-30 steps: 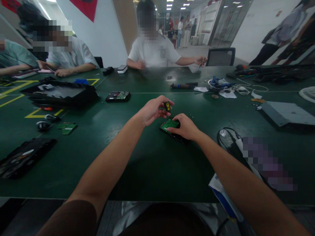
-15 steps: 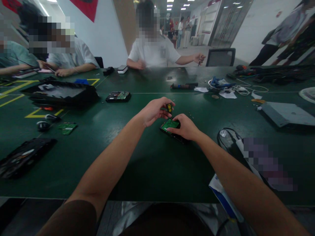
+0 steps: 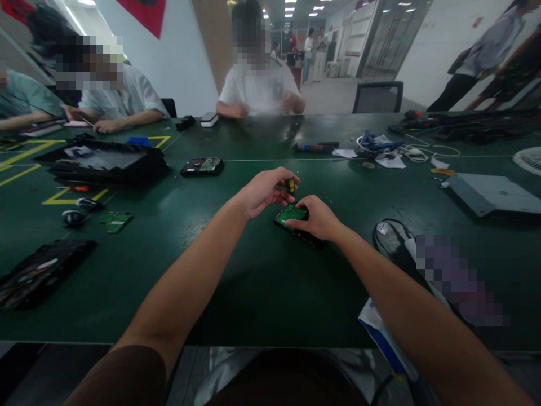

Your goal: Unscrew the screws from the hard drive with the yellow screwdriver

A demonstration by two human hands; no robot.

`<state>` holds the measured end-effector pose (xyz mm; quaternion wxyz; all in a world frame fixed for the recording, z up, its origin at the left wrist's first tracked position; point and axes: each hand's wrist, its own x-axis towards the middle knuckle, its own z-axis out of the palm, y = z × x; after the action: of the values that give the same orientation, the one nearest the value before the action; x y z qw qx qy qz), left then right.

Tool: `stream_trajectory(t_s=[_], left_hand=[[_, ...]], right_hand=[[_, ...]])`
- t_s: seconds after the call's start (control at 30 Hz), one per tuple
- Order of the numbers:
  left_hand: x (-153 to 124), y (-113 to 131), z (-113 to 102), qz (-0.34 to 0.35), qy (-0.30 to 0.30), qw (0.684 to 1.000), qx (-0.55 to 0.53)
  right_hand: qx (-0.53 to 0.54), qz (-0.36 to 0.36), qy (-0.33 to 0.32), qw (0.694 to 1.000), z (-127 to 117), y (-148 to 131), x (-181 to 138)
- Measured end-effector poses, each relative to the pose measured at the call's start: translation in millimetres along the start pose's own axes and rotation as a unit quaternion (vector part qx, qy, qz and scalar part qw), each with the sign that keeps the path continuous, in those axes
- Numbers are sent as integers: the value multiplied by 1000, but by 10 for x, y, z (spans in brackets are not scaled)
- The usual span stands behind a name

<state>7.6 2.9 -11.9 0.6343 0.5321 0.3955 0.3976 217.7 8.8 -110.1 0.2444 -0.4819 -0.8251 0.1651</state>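
Observation:
In the head view, my left hand (image 3: pixel 267 190) is closed around a screwdriver (image 3: pixel 289 186) with a black and yellow handle. It is held upright over a hard drive (image 3: pixel 291 213), though the tip is too small to make out. The drive has a green circuit board on its upper face and lies on the table in front of me. My right hand (image 3: pixel 318 220) grips the drive from the right, thumb across the board; the palm hides its right part. Small screws (image 3: pixel 328 198) are scattered just beyond that hand.
A second drive-like unit (image 3: pixel 203 166) lies at the left back, near a big black casing (image 3: pixel 105 163). Loose green boards (image 3: pixel 115 221) and a black part (image 3: pixel 46 270) are at left. A grey metal box (image 3: pixel 494 192) and cables (image 3: pixel 416 152) lie at right. Co-workers sit opposite.
The co-worker across the table has drawn an outstretched arm back in toward the body. My hands, the screwdriver and the drive look the same.

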Motion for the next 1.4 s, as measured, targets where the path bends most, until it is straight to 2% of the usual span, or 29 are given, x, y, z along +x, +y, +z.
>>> stream_trajectory(t_s=[0.13,0.37,0.6,0.8,1.03,1.27,1.4], left_hand=[[-5,-3,19,-7,-16,1000,-20],[20,-6,-8,-1,30,999,-15],[3,1,28,-16,3,999,-29],[14,13,5,-11,40,999,-20],[19,-11,11,-20,-5,999,-25],[47,-19,-3,7,59,998,12],[22,-8,23,8,21,999,23]], right_hand=[[-3,7,5,1000,11,4,4],[-1,-5,-6,1000,-7,11,0],[-7,3,6,1000,28,10,10],[-14,2,-8,1000,-7,-10,7],[-9,13,-5,1000,-7,-16,-1],[-5,3,-10,1000,-23,-12,0],[-3,3,-6,1000,-5,-2,2]])
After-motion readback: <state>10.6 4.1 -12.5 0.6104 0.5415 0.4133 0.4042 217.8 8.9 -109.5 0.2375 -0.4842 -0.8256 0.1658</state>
